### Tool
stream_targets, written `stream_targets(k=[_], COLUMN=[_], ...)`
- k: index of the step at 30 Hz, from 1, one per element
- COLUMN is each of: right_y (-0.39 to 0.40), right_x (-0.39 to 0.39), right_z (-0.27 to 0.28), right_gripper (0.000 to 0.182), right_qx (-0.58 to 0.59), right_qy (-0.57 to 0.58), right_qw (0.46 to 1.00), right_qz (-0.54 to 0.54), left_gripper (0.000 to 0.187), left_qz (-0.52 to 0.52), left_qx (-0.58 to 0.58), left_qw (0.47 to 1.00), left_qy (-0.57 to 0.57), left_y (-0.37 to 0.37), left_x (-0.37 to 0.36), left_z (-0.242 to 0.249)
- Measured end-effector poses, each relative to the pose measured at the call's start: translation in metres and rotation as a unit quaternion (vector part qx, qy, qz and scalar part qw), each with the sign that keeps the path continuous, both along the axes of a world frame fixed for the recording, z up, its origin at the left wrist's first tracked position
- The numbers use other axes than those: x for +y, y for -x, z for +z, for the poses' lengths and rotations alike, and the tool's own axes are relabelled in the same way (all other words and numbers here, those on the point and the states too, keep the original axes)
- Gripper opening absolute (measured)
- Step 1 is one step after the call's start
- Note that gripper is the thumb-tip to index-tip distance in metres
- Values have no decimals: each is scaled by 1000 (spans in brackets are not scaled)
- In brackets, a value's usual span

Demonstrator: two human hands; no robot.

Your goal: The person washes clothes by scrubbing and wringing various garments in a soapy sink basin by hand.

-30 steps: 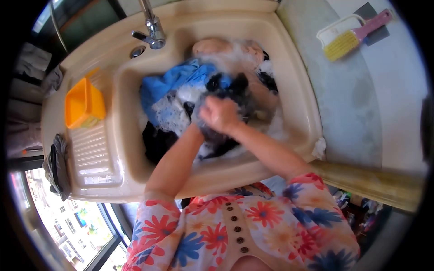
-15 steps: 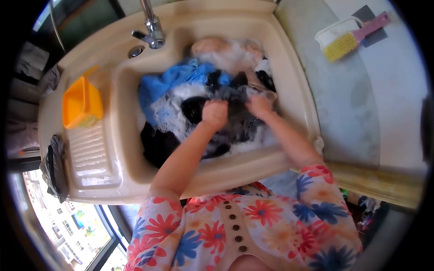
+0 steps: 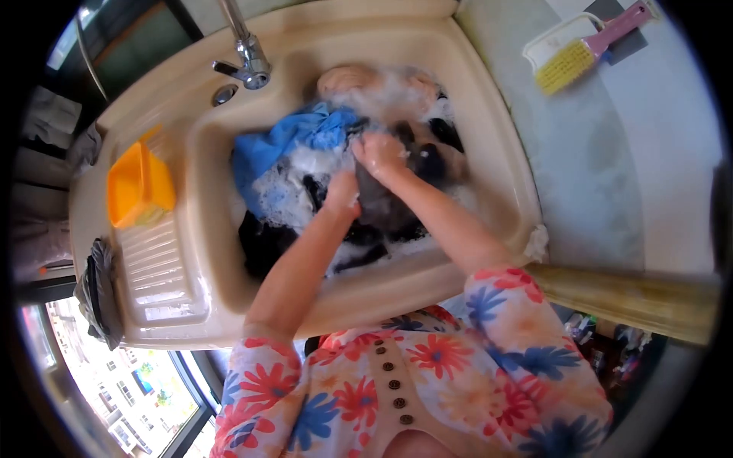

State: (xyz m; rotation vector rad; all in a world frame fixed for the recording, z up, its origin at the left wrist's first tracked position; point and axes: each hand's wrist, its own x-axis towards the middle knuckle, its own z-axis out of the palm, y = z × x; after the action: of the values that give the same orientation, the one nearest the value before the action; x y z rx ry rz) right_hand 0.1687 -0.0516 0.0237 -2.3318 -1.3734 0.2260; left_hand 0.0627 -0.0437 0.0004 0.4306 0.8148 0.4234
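In the basin of the beige sink [image 3: 489,84], my right hand [image 3: 382,156] is closed on a dark wet garment [image 3: 385,202], near the middle of the soapy laundry. Lower and to the left, my left hand [image 3: 342,192] is also closed on the dark cloth; its fingertips are partly hidden. A blue garment [image 3: 267,153] with white suds over it lies left of both hands. Black cloth [image 3: 263,244] sits at the basin's near left corner. Beyond the hands, a beige-pink garment [image 3: 355,80] rests half covered in foam.
A chrome faucet [image 3: 248,61] stands at the back of the sink. An orange plastic container [image 3: 141,187] is on the ribbed drainboard [image 3: 160,271], with grey cloth [image 3: 99,294] over the left edge. A yellow-bristled brush [image 3: 569,67] lies on the right ledge.
My right hand has moved left and farther up the basin, across the dark garment. My left hand has shifted slightly left and nearer to me. The dark cloth has changed shape.
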Motion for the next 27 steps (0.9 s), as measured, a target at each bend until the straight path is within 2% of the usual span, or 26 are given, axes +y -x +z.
stream_targets(k=[2,4,6,8,9,10,11,12,13,14,16,17,19,20,23,25,27], right_y=[19,59,78,29,-4,-38,-67,-83,-103,-103,-98,-95,-91,-89,-88,-93,-94], right_x=[-13,-38,-49,-23,-18,-19,-23,-31,-35,-36,-36,-33,-28,-31,-40,-42,-42], right_z=[20,45,58,11,8,5,-3,7,5,29,66,78,99,110,130,129,121], right_gripper=[27,30,32,33,33,34,33,33,31,29,28,29,31,31,32,32,30], right_qx=[7,59,62,61,69,77,76,207,265,422,374,385,404,387,316,244,190], right_qy=[-77,-149,-141,-99,-42,17,-35,-76,-140,-196,-200,-215,-247,-224,-169,-146,-159], right_qw=[997,982,979,993,996,994,994,966,946,874,901,895,881,894,933,957,968], right_qz=[2,100,134,-16,-47,-78,-64,-133,-120,-136,-92,-69,-24,-12,30,60,39], left_gripper=[27,29,32,36,41,42,42,43,45,45,47,42,37,34,32,32,31], left_qz=[23,6,-18,-43,-97,-137,-173,-202,-275,-297,-331,-269,-153,-93,-9,-12,-18], left_qx=[-5,23,55,89,35,46,54,60,168,248,397,445,346,292,197,156,123], left_qw=[998,998,998,995,994,984,957,917,825,761,597,621,693,720,728,788,837], left_qy=[64,50,33,16,25,-102,-225,-339,-464,-521,-613,-586,-614,-622,-657,-595,-533], left_y=[-2,1,5,10,4,7,11,17,28,32,35,33,40,43,46,47,46], left_x=[7,10,13,13,15,20,23,26,36,36,38,37,58,69,84,85,81], left_z=[0,6,23,43,57,66,72,77,80,80,82,80,72,71,108,139,159])
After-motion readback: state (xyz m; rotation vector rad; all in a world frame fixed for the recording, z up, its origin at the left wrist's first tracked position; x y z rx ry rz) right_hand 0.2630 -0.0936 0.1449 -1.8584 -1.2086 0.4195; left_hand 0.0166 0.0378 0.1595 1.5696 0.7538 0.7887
